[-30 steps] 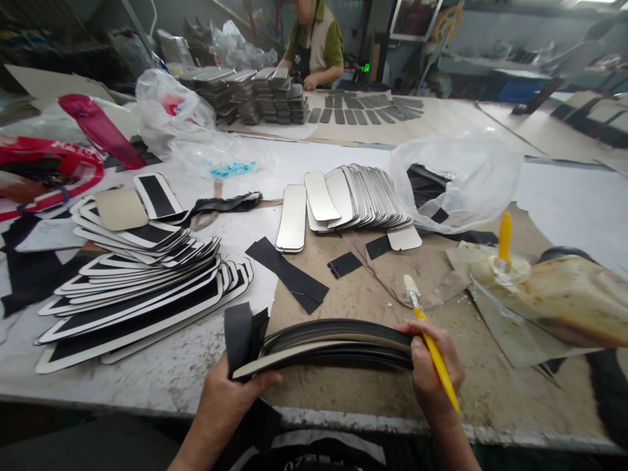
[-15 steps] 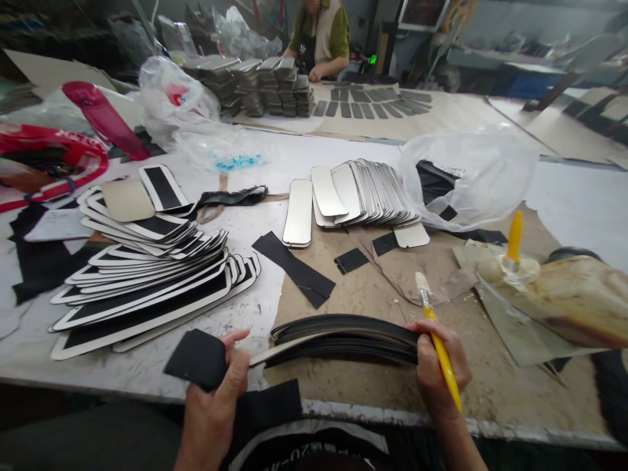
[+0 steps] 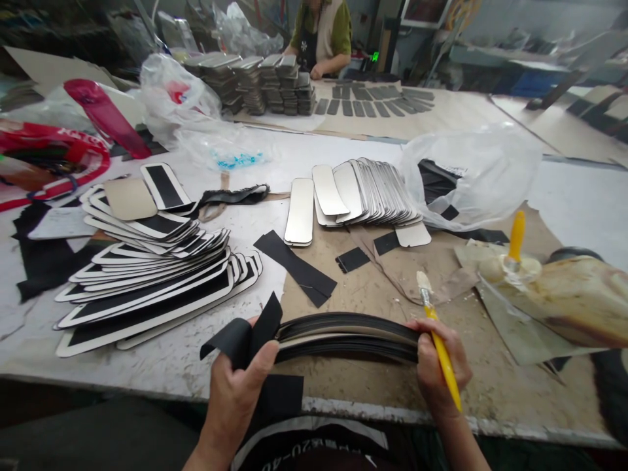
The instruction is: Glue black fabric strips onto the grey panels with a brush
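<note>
Got a curved bundle of thin dark-edged pieces (image 3: pixel 348 322) slung between both hands, with a pale layer peeking out mid-stack. Left hand (image 3: pixel 228 399) looks clamped on black strips (image 3: pixel 267 324), thumb right by the bundle's near-left end. Right hand (image 3: pixel 429 376) curled closed on the other end plus a yellow-handled brush (image 3: pixel 449 378), bristles poking up past the knuckles.

Progress-wise, would call the black-centred pieces (image 3: pixel 157 281) heaped left of and beyond the left fingers pretty much done, at least on the faces showing. Would put the plain pale pieces (image 3: pixel 298 212), beyond the fingers of both hands, in the left-to-do pile: no black centre on their upper faces. Also spotted loose black strips (image 3: pixel 294 268) past the left fingertips, lying flat. Can't count either pile, so no idea on a percentage.

Hard to make out: most left fingers, tucked behind the strips; can't tell if actually gripping the bundle too. Same with the lower black piece (image 3: pixel 284 396) under the left thumb, partly blocked, support unclear. Stained container (image 3: pixel 579 294) right of the right fingers, cut off by the frame edge.
</note>
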Motion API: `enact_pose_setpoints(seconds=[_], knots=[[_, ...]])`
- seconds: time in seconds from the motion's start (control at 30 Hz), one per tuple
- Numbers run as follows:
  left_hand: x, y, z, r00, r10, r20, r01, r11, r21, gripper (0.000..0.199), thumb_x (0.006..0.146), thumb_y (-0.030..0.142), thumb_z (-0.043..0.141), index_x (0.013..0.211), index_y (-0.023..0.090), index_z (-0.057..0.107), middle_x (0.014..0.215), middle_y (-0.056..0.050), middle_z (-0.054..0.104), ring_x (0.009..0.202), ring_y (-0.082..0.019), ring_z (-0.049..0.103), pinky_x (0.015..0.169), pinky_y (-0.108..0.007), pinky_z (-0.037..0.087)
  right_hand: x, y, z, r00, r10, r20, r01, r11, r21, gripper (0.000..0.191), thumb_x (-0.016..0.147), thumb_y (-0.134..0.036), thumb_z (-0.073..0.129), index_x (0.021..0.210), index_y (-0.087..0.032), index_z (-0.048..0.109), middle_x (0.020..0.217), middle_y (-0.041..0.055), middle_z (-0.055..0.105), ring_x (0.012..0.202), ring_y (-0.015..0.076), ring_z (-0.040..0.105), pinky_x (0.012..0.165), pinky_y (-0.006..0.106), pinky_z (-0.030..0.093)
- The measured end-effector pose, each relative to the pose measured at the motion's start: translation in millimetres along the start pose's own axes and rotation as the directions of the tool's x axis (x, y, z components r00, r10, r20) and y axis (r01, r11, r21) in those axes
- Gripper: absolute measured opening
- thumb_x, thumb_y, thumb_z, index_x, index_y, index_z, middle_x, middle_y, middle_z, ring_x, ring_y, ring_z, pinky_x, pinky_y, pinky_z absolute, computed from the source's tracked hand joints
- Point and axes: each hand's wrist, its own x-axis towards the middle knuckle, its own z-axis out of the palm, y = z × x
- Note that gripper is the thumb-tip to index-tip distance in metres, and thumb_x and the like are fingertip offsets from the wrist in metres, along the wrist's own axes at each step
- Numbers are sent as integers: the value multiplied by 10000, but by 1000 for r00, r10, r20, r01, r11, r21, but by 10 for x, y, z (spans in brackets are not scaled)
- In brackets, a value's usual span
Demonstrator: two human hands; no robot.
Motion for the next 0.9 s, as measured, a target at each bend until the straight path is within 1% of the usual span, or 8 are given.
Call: enact_pose_setpoints(seconds=[0.1,0.2,0.27,0.33,0.43,0.53,0.7,0.9], knots=[[51,105,91,989,-148,9,149,988,-46,516,687,526,657,994,111,650,1011,-112,685,1007,-303,604,915,-381,461,5,-1,-4,1000,10,10,-10,1000,5,161,817,-151,509,944,-184,603,821,33,637,787,199,610,798,357,457],[100,76,118,965,-233,121,243,967,-75,526,712,551,617,995,108,643,947,-111,695,962,-306,620,872,-389,481,23,-15,-13,999,18,30,-18,1000,8,158,825,-162,499,944,-186,601,822,31,637,802,198,606,804,353,452],[112,-11,89,971,-164,172,176,983,-56,524,752,556,567,1033,119,633,1010,-115,680,1031,-303,589,933,-396,441,33,-24,-25,998,40,53,-41,999,10,154,837,-181,487,941,-187,600,819,29,636,800,194,602,795,347,449],[113,-126,49,983,-26,184,32,999,-27,538,778,562,522,1072,125,627,1119,-124,641,1155,-307,508,1029,-411,346,31,-27,-37,995,71,75,-74,997,33,159,851,-205,472,945,-187,599,818,30,639,792,192,600,781,342,450],[102,-272,33,952,122,279,-112,992,-52,659,698,570,614,1176,120,573,1224,-142,584,1211,-324,457,1055,-426,318,0,-33,-30,991,98,88,-103,993,63,172,865,-238,457,952,-184,596,809,31,649,784,193,599,768,338,448],[85,-308,100,929,110,352,-123,992,14,753,586,476,757,1208,115,534,1194,-151,604,1133,-326,528,1000,-434,402,-46,-65,21,988,147,39,-149,986,69,194,875,-276,446,962,-180,590,799,33,639,784,195,589,773,340,439],[113,-237,212,934,125,334,-161,983,83,586,671,435,707,1148,125,570,1048,-111,673,997,-277,615,962,-432,447,-72,-102,97,980,199,21,-200,976,89,210,872,-330,463,959,-185,588,828,38,615,796,194,571,769,329,438],[147,25,192,941,2,337,-48,990,130,476,634,475,725,944,122,651,903,-86,708,862,-278,654,859,-405,513,168,-33,72,973,223,57,-220,974,-51,244,912,-359,416,902,-190,592,746,27,606,723,177,588,712,292,446]])
